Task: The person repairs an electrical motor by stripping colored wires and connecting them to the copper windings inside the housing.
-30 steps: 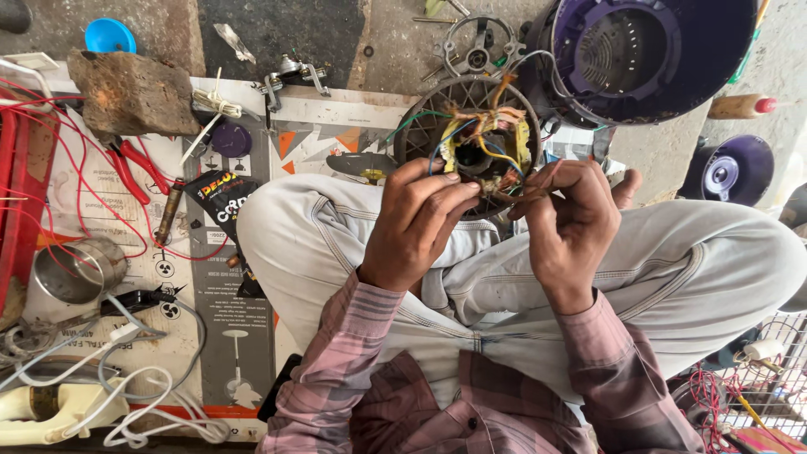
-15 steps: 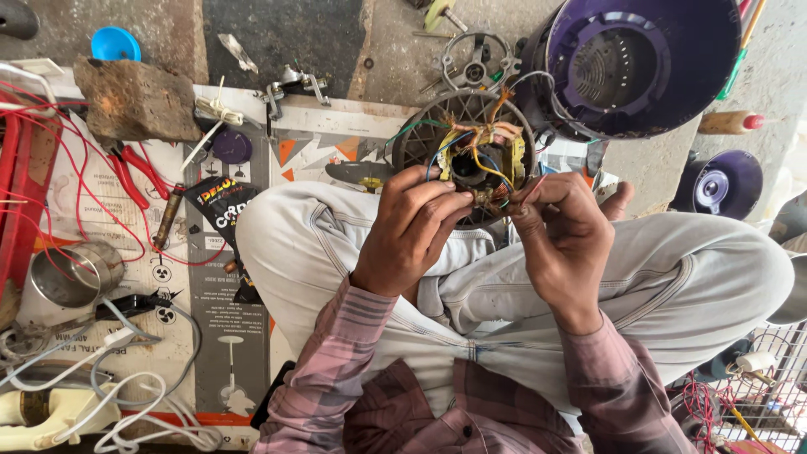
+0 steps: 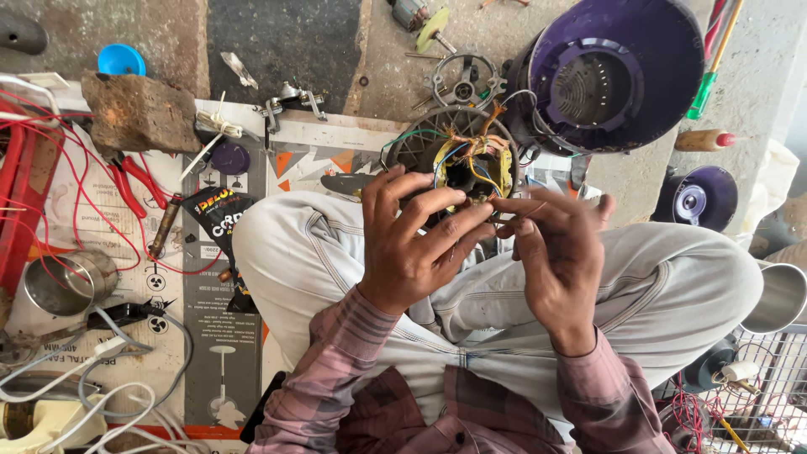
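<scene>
A round grey fan motor [image 3: 458, 155] with yellow, blue, green and orange wires rests between my crossed legs. My left hand [image 3: 416, 240] grips its near edge, fingers spread over the windings. My right hand [image 3: 559, 252] is just to the right of it, fingertips pinched on a thin reddish wire [image 3: 525, 210] coming off the motor. Both hands touch at the fingertips in front of the motor. My sleeves are pink plaid and my trousers are light grey.
A purple fan housing [image 3: 618, 71] stands behind the motor. Red-handled pliers [image 3: 134, 181], a brick [image 3: 139, 109], a blue cap [image 3: 120, 60] and red wires lie at left on flattened cardboard [image 3: 101, 227]. Steel cups sit at left [image 3: 63, 282] and right [image 3: 777, 294]. White cables lie at bottom left.
The view has shifted slightly and the motor sits a little lower in frame. My right fingers have closed tighter on the thin wire; my left hand keeps its hold.
</scene>
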